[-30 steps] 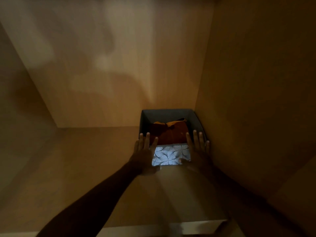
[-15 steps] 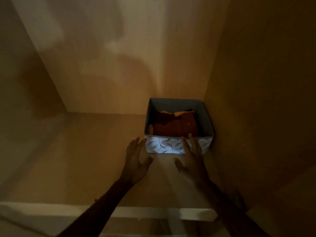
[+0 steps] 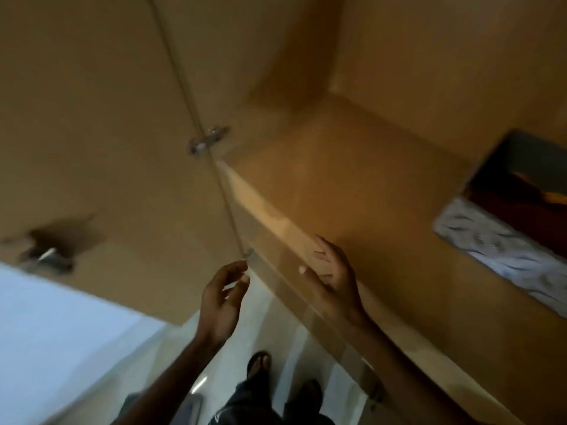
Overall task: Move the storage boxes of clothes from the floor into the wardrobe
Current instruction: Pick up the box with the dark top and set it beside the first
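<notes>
A storage box [image 3: 503, 250] with a white leaf-patterned front and grey walls stands on the wardrobe shelf [image 3: 362, 191] at the right edge of view, with dark red and orange clothes inside. My right hand [image 3: 333, 276] hovers over the shelf's front edge, fingers spread and holding nothing. My left hand [image 3: 224, 292] is in front of the shelf, fingers loosely bent and empty, near the edge of the wardrobe door [image 3: 101, 142]. Both hands are well left of the box.
The open wardrobe door hangs at the left, with a metal hinge [image 3: 208, 139] and a handle [image 3: 49, 256]. Below are a pale tiled floor [image 3: 270, 326] and my feet [image 3: 259, 363]. Part of a grey object [image 3: 190, 406] shows on the floor at the bottom.
Both hands have drawn back from the box to the shelf's front edge. The view has swung left and down, so the box now sits far right and the door and floor appear.
</notes>
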A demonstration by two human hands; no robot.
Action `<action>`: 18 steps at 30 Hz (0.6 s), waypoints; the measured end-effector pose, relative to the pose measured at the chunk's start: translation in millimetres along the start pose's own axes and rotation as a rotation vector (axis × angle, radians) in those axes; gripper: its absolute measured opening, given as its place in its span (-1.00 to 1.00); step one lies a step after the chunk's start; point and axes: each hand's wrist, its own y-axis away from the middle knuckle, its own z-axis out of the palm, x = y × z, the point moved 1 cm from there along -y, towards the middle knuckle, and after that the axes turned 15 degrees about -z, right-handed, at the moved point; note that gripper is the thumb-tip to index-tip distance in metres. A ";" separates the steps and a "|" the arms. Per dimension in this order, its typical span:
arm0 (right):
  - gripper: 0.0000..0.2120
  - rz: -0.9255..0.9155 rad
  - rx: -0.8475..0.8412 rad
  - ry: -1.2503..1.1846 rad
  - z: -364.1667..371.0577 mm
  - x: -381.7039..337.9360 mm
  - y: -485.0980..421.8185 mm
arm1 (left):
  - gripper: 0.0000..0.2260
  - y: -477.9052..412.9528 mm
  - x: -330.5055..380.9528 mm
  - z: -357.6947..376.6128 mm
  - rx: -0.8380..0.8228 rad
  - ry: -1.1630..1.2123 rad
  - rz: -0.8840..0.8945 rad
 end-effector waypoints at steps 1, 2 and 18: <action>-0.45 -0.009 -0.060 0.005 17.7 -1.5 1.0 | -0.73 8.9 -13.5 -16.3 0.050 0.011 -0.033; -0.45 -0.016 -0.118 0.008 34.0 -2.6 2.1 | -0.73 17.2 -26.2 -30.9 0.095 0.026 -0.064; -0.44 -0.174 -1.093 -0.056 289.8 -55.1 112.1 | -0.80 238.8 -205.5 -184.0 0.921 0.439 -0.449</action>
